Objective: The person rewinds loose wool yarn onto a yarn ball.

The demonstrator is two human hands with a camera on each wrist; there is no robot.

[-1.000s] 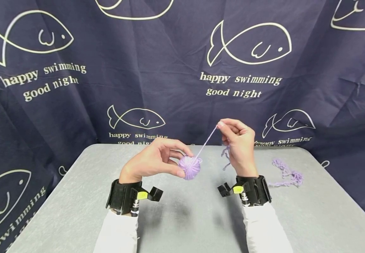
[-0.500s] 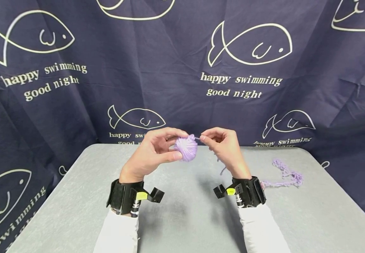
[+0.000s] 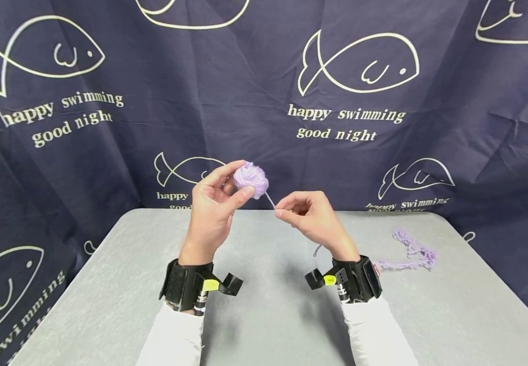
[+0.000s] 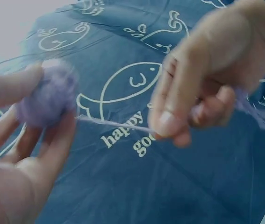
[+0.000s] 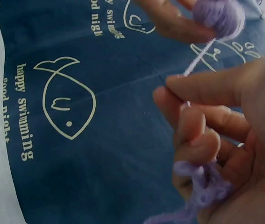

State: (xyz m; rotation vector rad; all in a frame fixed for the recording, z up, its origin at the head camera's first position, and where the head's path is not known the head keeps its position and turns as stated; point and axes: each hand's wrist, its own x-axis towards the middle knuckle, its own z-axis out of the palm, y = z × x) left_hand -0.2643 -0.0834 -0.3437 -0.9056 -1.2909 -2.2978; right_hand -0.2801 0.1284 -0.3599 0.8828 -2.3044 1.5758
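Note:
A small ball of lilac yarn (image 3: 252,179) is held up above the table's far edge by my left hand (image 3: 213,213), thumb on the near side and fingers behind it. From the ball a short taut strand (image 3: 270,200) runs down to my right hand (image 3: 314,218), which pinches it between thumb and forefinger. The right wrist view shows more yarn (image 5: 204,186) bunched against the curled lower fingers of that hand, with a tail hanging from it. In the left wrist view the yarn ball (image 4: 50,95) is blurred, its far side hidden.
A loose tangle of lilac yarn (image 3: 415,249) lies on the grey table (image 3: 264,315) at the right, a strand of it reaching toward my right wrist. Behind the table hangs a dark blue curtain (image 3: 264,101) with white fish drawings and lettering.
My left hand has lifted the yarn ball up and leftward and turned it. My right hand, still pinching the strand, has come down and left, and the strand between them is shorter than at first.

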